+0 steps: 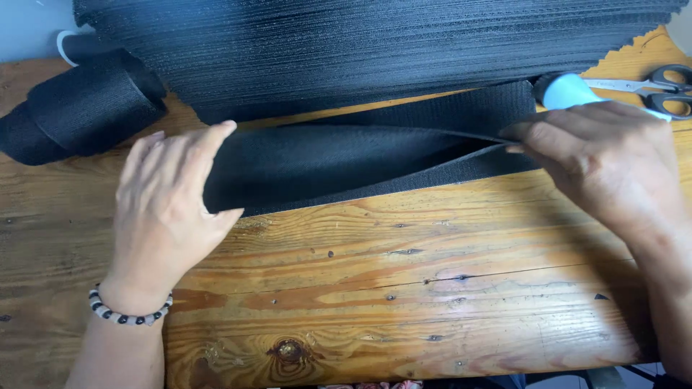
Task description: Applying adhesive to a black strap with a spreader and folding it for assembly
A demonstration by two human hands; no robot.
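The black strap [375, 155] lies folded over on the wooden worktop [404, 288]; the left hand [169, 209] pinches its folded end, the right hand [605, 162] pinches the two layers together. The fold looks formed, not yet fastened. Scissors [659, 88], a strap roll [86, 108] and stacked black fabric [375, 43] lie beyond.

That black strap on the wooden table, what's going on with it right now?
A person has a length of black webbing strap doubled over on a wooden table. The left hand grips the folded end, and the right hand pinches the layers together at the other end while also holding a light blue tool. Behind lie a big stack of black fabric pieces, a roll of the same webbing at the left, and scissors at the right.
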